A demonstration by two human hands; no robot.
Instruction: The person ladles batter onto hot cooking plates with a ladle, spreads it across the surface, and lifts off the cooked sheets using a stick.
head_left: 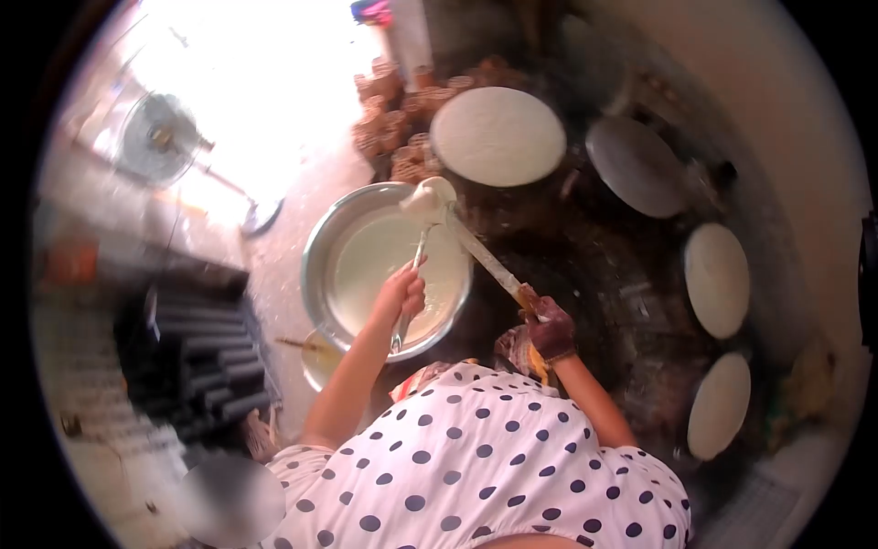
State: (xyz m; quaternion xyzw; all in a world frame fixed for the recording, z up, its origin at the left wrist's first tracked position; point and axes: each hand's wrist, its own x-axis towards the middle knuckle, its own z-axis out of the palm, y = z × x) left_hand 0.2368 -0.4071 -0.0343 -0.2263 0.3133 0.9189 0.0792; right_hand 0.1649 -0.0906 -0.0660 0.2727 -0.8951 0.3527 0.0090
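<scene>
My bare left hand (401,293) is closed around the thin metal handle of a ladle (422,245), over a wide metal basin (313,240) of creamy white liquid (375,265). A dark glove covers my right hand (549,327), which grips a long flat stick (489,259). The stick slants up and left to the basin's far rim. There the tool ends meet in a whitish, liquid-coated rounded shape (428,198); I cannot tell which part belongs to which tool. Beyond the rim lies a large round white surface (498,137).
More round pale surfaces (717,280) curve along the right, one greyer (636,166). Brown cylinders (389,114) are piled behind the basin, dark ones (215,361) at left. A small bowl (320,361) sits by the basin. A standing fan (160,137) is farther left.
</scene>
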